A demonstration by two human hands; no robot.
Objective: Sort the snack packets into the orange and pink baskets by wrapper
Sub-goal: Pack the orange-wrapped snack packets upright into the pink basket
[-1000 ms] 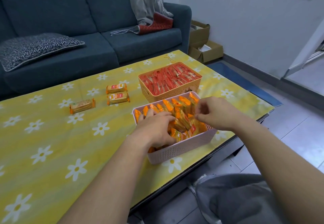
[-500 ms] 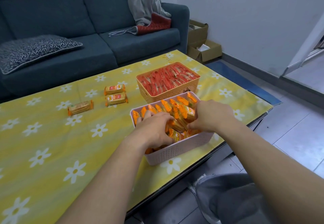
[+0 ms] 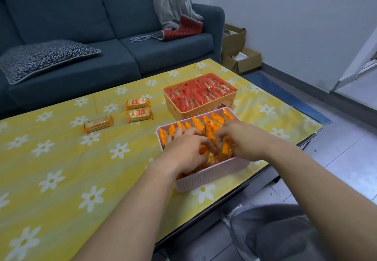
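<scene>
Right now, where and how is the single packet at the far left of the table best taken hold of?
Take the lone packet from above, with the grip across its two long sides near the middle. It lies flat on the tablecloth, no edge lifted, and both long sides are free. The left hand looks nearer.

The far basket point(image 3: 204, 110) is standing on the table point(image 3: 61, 179) just at twelve o'clock of the near basket point(image 3: 212, 176), and both are holding rows of packets. Three loose packets point(image 3: 140, 115) are lying on the table at ten o'clock of the near basket. The left hand point(image 3: 187, 150) and right hand point(image 3: 242, 140) are lying side by side among the near basket's packets. A sofa point(image 3: 81, 15) is sitting beyond the table at twelve o'clock.
</scene>
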